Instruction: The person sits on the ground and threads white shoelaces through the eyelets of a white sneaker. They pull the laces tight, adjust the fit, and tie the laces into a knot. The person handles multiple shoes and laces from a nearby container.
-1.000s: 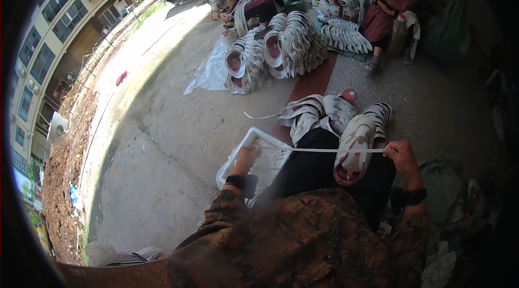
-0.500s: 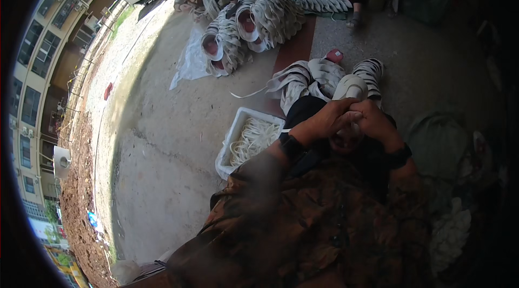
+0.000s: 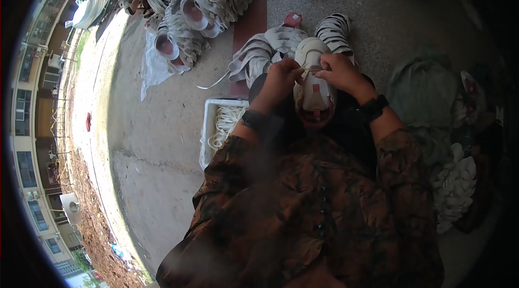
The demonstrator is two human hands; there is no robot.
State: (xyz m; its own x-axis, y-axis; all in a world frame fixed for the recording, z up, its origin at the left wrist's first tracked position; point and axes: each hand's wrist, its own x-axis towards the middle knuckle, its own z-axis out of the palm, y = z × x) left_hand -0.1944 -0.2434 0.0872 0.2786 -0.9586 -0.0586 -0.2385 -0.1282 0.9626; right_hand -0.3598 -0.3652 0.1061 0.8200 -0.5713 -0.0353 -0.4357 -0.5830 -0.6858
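Over on the far left there's a multi-storey pale building (image 3: 32, 104) bending along the rim, then bare grey concrete ground (image 3: 157, 142). Up top sit rolled stacks of white shoe uppers (image 3: 186, 28) on a clear plastic sheet (image 3: 151, 69). Next comes a white rectangular plastic tray (image 3: 208, 126) full of white laces (image 3: 227, 123), right beside the person's knee. The left hand (image 3: 281, 80) is pinched narrow on the white shoe upper with pinkish lining (image 3: 313, 88), which rests on the lap, toe pointing away. The right hand (image 3: 340, 71) grips the same piece from the other side, fingers curled near the lace area. More white uppers (image 3: 457, 185) are piled on the right.
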